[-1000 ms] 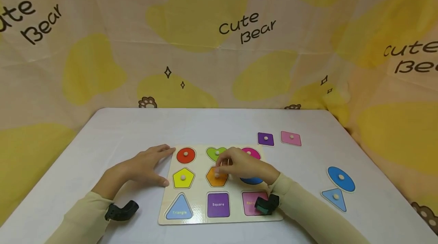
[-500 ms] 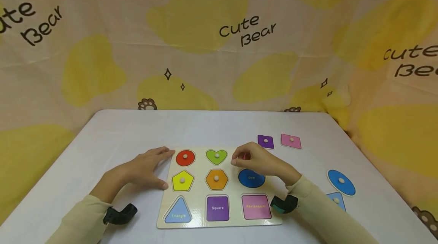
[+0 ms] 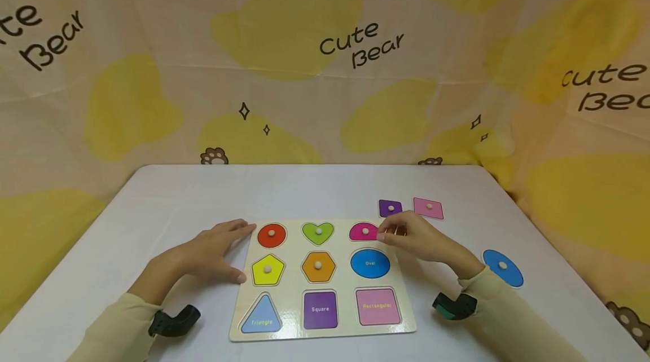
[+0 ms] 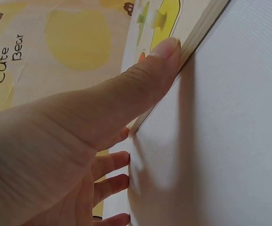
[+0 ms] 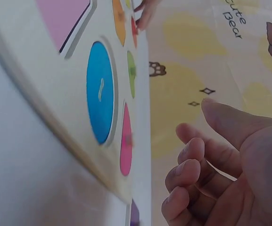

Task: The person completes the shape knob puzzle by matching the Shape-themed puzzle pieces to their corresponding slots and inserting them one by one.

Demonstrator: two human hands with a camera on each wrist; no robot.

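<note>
A wooden shape puzzle board [image 3: 293,297] lies on the white table. My left hand [image 3: 205,257] touches its left edge, thumb on the lower part, index finger at the far corner; the other fingertips rest on the table in the left wrist view. Pegged pieces fill the red circle, green heart [image 3: 318,233], yellow pentagon, orange hexagon [image 3: 318,266] and magenta semicircle [image 3: 363,232] spots. Printed oval [image 3: 370,264], triangle, square and rectangle spots hold no piece. Just right of the semicircle, my right hand [image 3: 424,239] hovers with loosely curled fingers, holding nothing.
Behind the right hand lie a purple square piece [image 3: 390,208] and a pink rectangle piece [image 3: 428,208]. A blue oval piece [image 3: 503,268] lies at the right, by the right sleeve [image 3: 513,311]. A patterned cloth [image 3: 284,23] hangs behind the table.
My right hand has moved right, from the orange hexagon past the magenta semicircle, over the board's right edge. Its sleeve now hides the blue triangle piece. The left hand stays on the board's edge.
</note>
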